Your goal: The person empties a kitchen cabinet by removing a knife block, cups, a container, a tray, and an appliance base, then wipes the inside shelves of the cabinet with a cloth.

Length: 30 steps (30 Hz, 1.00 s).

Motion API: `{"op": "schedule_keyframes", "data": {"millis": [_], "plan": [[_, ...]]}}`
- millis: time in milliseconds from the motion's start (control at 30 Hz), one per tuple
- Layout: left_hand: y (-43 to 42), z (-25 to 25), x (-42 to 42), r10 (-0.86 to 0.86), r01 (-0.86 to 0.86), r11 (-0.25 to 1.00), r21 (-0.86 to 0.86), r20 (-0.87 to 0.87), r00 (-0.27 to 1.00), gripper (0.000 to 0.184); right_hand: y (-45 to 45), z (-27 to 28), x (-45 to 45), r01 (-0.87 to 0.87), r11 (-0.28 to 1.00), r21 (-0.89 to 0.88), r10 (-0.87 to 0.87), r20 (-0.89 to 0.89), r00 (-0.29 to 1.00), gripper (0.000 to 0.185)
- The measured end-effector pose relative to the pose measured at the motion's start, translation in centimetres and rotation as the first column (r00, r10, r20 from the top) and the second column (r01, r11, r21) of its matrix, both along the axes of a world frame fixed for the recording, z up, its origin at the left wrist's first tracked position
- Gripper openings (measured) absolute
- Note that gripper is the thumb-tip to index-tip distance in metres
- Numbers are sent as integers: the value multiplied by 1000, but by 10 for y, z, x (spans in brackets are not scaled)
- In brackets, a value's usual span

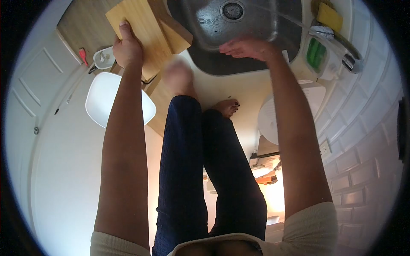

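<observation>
At the upper left, my left hand (128,49) is closed on the edge of a light wooden panel (143,36). Its thumb lies on the face, while the other fingers are mostly hidden. A second wooden piece (177,36) shows just beside this panel. My right hand (247,48) is stretched out above the near part of a metal sink (256,25), fingers extended and slightly blurred, holding nothing visible. The sink's round drain (232,10) is beyond it. To the right of that hand is the tap (348,63).
A yellow sponge (329,18) and a container with something green (316,53) sit by the tap. A white round plate-like item (268,117) is near my right forearm. A white seat-like object (102,98) lies under my left forearm. My bare feet (227,107) show near the sink.
</observation>
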State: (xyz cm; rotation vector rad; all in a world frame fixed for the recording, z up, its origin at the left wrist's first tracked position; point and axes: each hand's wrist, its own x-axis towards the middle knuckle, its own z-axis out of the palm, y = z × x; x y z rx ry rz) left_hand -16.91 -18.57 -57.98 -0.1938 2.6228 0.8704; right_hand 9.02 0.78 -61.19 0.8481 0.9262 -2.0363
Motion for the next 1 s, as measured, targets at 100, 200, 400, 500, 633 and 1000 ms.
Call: {"op": "schedule_keyframes", "data": {"millis": [100, 200, 400, 500, 633, 1000], "plan": [[-4, -6, -4, -7, 6, 999, 32, 8, 1000, 70, -44, -13, -16, -387, 848, 362, 444, -85, 892, 46], [-3, 0, -1, -9, 5, 995, 100, 45, 999, 69, -65, -30, -17, -585, 641, 497, 653, 48, 756, 53], [1, 5, 2, 2, -2, 999, 43, 5, 1000, 73, -70, -53, 18, -275, 703, 656, 127, 265, 956, 56], [5, 10, 4, 12, -12, 1000, 11, 16, 1000, 74, -32, -29, 18, -220, 661, 717, -71, 352, 933, 51], [1, 5, 2, -1, 1, 1000, -4, 25, 1000, 76, 7, -28, 36, 304, 617, 725, -584, 163, 796, 44], [-4, -6, -1, -28, 28, 999, 21, -22, 999, 77, 87, -35, 69, 931, 267, -248, -960, -155, 234, 25]]}}
